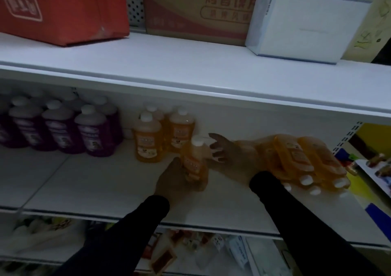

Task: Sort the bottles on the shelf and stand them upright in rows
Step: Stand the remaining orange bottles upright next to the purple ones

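The left hand [175, 178] grips an orange bottle [194, 159] upright on the shelf [105, 182], just in front of the standing orange row [160, 131]. The right hand [222, 148] hovers beside it, fingers spread, empty. A careless nudge could topple the row, or roll the pile [304, 161] of lying bottles off the edge

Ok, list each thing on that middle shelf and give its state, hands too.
Purple bottles: upright, grouped at left.
Orange bottles: upright, clustered mid-shelf.
Held bottle: gripped, tilted slightly.
Orange pile: lying down, caps toward the shelf edge.
Left hand: holds the bottle.
Right hand: open, fingers spread.
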`<action>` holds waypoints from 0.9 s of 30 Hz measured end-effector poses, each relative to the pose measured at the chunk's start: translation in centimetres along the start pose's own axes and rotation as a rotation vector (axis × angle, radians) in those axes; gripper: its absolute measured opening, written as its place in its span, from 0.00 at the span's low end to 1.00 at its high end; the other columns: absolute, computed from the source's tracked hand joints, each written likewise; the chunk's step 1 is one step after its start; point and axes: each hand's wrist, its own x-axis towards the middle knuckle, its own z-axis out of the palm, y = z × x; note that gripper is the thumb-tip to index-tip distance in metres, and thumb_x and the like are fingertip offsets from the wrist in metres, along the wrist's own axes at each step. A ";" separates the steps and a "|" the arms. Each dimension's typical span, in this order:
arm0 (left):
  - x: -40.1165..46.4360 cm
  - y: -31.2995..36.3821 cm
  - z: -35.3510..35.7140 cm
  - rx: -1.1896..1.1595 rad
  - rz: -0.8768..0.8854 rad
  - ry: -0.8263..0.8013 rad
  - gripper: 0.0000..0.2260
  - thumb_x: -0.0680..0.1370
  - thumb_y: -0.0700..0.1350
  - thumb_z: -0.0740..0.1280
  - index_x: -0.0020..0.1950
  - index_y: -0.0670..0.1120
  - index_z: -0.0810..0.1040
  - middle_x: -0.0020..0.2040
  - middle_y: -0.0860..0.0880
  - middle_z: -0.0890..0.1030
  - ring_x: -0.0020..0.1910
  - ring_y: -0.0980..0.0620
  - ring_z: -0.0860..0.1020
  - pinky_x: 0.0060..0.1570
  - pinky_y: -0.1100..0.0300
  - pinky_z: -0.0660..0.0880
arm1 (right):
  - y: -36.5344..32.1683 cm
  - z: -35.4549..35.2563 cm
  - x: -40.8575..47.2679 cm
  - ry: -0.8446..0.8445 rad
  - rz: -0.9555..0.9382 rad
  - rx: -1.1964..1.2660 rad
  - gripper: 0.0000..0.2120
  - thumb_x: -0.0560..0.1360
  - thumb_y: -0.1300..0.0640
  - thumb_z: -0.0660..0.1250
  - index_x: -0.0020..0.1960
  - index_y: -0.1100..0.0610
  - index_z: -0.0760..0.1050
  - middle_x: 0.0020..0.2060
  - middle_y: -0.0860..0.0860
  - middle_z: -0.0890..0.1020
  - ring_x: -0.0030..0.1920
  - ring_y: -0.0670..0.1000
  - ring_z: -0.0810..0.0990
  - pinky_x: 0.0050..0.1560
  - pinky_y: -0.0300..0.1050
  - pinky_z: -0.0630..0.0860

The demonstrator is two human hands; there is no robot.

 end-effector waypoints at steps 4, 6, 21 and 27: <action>0.1 -1.2 0.3 0.169 0.023 0.099 0.30 0.68 0.57 0.75 0.63 0.46 0.69 0.59 0.49 0.75 0.57 0.49 0.75 0.57 0.50 0.73 | 0.4 5.1 -0.3 0.064 0.006 0.111 0.35 0.62 0.31 0.72 0.62 0.24 0.55 0.52 0.27 0.73 0.50 0.33 0.76 0.41 0.26 0.75; 0.1 -2.1 -0.7 0.206 0.063 0.038 0.23 0.74 0.56 0.70 0.64 0.48 0.69 0.60 0.48 0.75 0.58 0.48 0.75 0.58 0.55 0.71 | 0.7 5.9 -0.1 0.111 0.032 0.166 0.35 0.60 0.33 0.74 0.58 0.22 0.56 0.51 0.25 0.74 0.50 0.32 0.77 0.40 0.25 0.74; -1.5 -9.9 -6.7 0.856 -0.124 0.140 0.43 0.74 0.73 0.46 0.79 0.45 0.52 0.79 0.42 0.51 0.77 0.44 0.49 0.75 0.49 0.44 | 0.4 8.6 4.3 0.208 0.021 0.153 0.42 0.68 0.56 0.77 0.75 0.52 0.56 0.64 0.50 0.75 0.62 0.50 0.76 0.62 0.54 0.76; -1.4 -9.8 -6.7 0.871 -0.118 0.138 0.42 0.74 0.72 0.47 0.79 0.45 0.51 0.79 0.42 0.50 0.77 0.44 0.47 0.75 0.50 0.42 | 0.2 9.4 6.1 0.254 0.065 0.030 0.44 0.71 0.50 0.74 0.77 0.52 0.51 0.66 0.53 0.75 0.63 0.54 0.76 0.62 0.56 0.75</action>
